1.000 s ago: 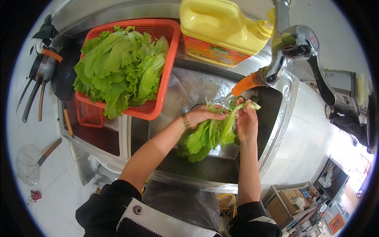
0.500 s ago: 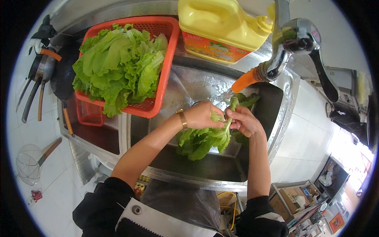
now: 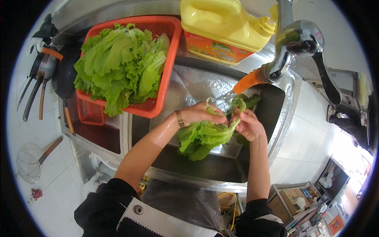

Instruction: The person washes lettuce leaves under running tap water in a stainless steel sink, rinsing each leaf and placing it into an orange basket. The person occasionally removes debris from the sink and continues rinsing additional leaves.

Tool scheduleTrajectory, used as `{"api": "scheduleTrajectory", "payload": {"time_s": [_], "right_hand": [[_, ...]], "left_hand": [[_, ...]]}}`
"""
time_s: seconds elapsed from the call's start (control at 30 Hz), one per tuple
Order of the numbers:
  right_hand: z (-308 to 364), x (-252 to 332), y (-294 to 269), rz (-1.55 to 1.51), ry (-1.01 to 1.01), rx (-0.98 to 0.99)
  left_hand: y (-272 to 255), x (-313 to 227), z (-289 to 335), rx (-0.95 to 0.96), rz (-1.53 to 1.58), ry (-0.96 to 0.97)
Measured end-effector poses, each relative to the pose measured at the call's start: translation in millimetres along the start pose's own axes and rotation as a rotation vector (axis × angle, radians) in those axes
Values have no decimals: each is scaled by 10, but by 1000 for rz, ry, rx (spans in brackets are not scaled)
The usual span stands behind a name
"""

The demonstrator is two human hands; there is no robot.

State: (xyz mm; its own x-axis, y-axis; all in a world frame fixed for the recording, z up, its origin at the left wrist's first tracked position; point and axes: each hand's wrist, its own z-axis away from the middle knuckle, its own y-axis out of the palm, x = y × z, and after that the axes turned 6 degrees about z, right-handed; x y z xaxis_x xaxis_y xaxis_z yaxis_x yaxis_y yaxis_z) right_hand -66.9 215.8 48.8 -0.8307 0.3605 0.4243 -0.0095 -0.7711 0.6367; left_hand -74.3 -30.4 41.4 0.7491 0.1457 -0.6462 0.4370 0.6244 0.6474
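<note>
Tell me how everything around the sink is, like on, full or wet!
Chrome metal tap with orange tube spout: on, water running
Silver steel sink basin: wet
Rectangular orange-red plastic basket: heaped full
Pale-green frilly lettuce heap: piled up, spilling over the basket's edge
Loose green lettuce leaves: held in left grip and right grip
Big yellow plastic jug: can't tell if capped

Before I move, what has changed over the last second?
The right hand has turned, its forearm swinging right; the left hand moved slightly left. The held lettuce no longer juts out rightward. Both hands still hold it; red basket and faucet stayed put.
</note>
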Motion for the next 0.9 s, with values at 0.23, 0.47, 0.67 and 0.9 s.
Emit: {"api": "scheduleTrajectory", "payload": {"time_s": [0.23,0.47,0.67,0.9], "right_hand": [[-70,28,137,135,-24,-297],[-82,30,40,27,-9,-201],[115,-521,141,302,-380,-441],[428,-1050,302,1032,-790,-688]], "left_hand": [[91,-115,-67,-98,-62,-237],[176,57,-20,83,512,-269],[97,467,-64,-279,-174,-244],[33,665,78,-696,38,-158]]}}
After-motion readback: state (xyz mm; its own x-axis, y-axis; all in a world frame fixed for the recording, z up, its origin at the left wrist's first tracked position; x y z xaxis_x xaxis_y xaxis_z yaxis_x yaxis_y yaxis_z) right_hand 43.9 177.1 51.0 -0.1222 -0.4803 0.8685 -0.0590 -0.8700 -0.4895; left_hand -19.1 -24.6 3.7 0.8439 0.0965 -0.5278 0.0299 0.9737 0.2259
